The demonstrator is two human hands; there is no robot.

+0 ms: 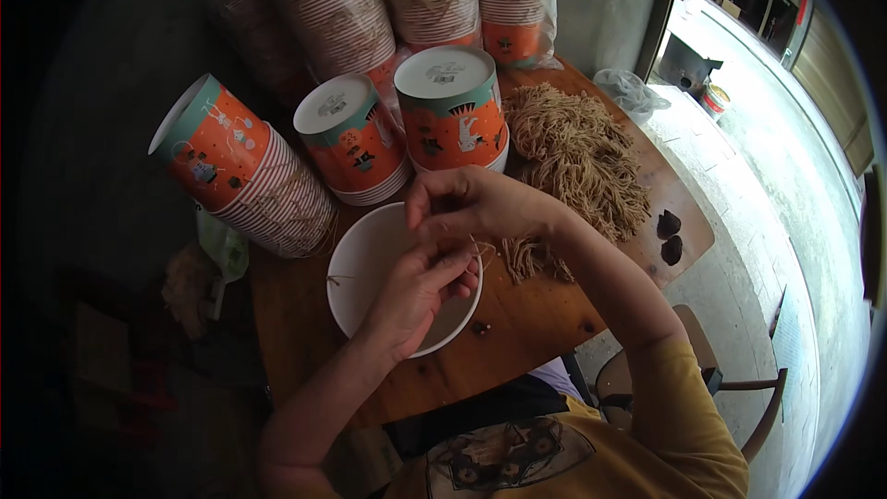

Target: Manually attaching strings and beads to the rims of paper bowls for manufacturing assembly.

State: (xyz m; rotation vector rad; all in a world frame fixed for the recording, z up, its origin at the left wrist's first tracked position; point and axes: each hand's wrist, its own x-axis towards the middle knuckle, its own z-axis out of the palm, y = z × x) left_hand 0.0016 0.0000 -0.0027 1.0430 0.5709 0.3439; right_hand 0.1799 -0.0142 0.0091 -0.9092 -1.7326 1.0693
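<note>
Over a white-lined paper bucket on the table, my two hands are close together. My left hand is closed, with thumb and fingers pinching a thin tan string that shows beside its fingertips at the bucket's right rim. Just above it, my right hand is bent over with thumb and fingertips drawn together. Whatever it pinches is too small to make out. A short knotted bit of string sits at the bucket's left rim. Right of my hands lies a heap of tan strings, partly behind my right forearm.
Orange-and-green bucket stacks stand upside down behind my hands; another stack leans at left. Bagged stacks rise at the back. Two dark pieces lie at the table's right edge. A chair stands at lower right.
</note>
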